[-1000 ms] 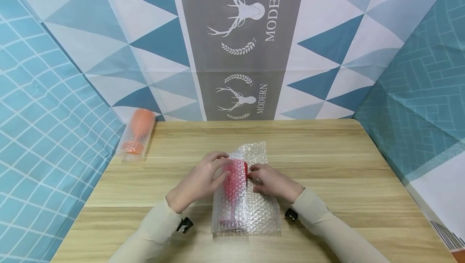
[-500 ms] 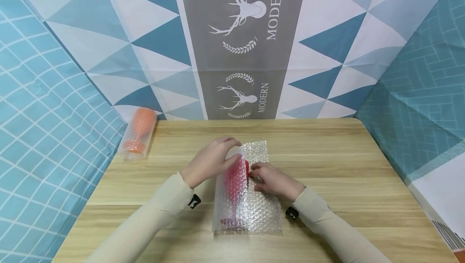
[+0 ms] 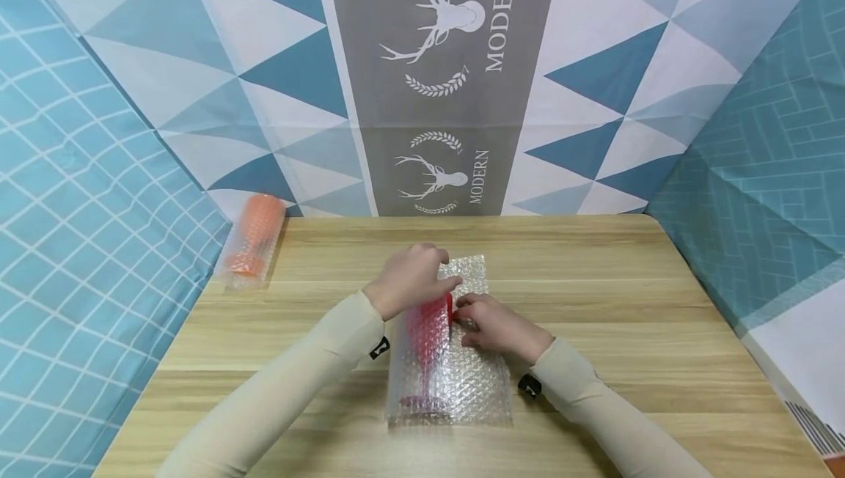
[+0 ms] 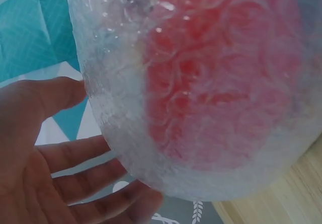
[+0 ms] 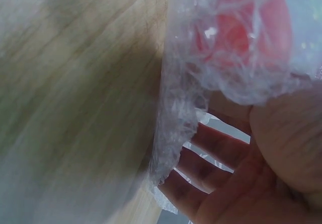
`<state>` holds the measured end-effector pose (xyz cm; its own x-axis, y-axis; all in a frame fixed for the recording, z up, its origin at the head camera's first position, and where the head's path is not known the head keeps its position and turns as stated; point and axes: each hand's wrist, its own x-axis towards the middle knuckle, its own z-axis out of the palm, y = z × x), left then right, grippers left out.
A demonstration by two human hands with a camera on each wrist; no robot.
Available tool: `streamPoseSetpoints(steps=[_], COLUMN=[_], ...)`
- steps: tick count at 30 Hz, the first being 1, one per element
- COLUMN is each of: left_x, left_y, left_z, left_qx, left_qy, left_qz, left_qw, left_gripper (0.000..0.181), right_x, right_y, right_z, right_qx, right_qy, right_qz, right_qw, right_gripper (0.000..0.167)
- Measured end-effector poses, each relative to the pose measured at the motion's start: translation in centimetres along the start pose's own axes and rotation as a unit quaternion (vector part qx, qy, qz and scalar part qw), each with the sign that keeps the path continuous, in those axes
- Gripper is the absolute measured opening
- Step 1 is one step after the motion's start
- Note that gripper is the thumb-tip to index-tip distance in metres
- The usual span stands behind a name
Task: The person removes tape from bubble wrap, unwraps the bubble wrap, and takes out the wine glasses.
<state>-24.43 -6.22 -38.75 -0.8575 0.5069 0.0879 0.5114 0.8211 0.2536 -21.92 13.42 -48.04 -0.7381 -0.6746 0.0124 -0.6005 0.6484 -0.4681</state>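
In the head view a red goblet (image 3: 429,335) lies on its side, rim away from the person, under a fold of bubble wrap (image 3: 478,390). Over its rim end reaches my left hand (image 3: 414,280), fingers spread and bent a little. The left wrist view shows the thumb and fingertips of that hand against the edge of the wrap (image 4: 121,113). My right hand (image 3: 498,328) stays at the goblet's right side, fingers bent, gripping the wrap near the red rim. Wrap (image 5: 176,113) hides some of its fingertips in the right wrist view.
An orange goblet (image 3: 259,229) rolled in bubble wrap lies at the table's back left corner. The wooden table (image 3: 627,302) is bounded by a patterned cloth (image 3: 594,60) behind and blue cloths at both sides.
My left hand has moved right and slightly away from the person, from the wrap's left side to over the goblet's rim end. The right hand has hardly moved.
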Motion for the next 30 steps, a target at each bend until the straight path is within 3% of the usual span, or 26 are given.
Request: streamPoseSetpoints(steps=[10,15,21,25,30], left_x=[0.1,-0.2,-0.6,-1.1,-1.7], left_y=[-0.6,-1.3,-2.8,-3.9,-4.9], left_z=[0.0,-0.4,-1.2,-1.7,-1.9], left_qx=[-0.013,-0.03,-0.073,-0.079,-0.073], left_qy=[-0.017,-0.028,-0.039,-0.028,0.015], left_qz=[-0.03,-0.046,-0.059,-0.058,-0.043], left_qw=[0.9993,0.9981,0.9948,0.9948,0.9963], left_gripper=[0.015,0.027,0.028,0.024,0.015], right_x=[0.1,0.1,0.1,0.1,0.0], right_y=[0.1,0.1,0.0,-0.1,-0.2], right_z=[0.3,0.4,0.3,0.1,0.0], right_qx=[0.003,0.001,0.003,0.0,0.003], right_qy=[0.002,0.0,0.001,0.0,-0.002], right_qz=[-0.003,0.004,0.009,0.008,0.018], right_qw=[1.0,1.0,1.0,1.0,0.9998], right_gripper=[0.044,0.043,0.042,0.042,0.043])
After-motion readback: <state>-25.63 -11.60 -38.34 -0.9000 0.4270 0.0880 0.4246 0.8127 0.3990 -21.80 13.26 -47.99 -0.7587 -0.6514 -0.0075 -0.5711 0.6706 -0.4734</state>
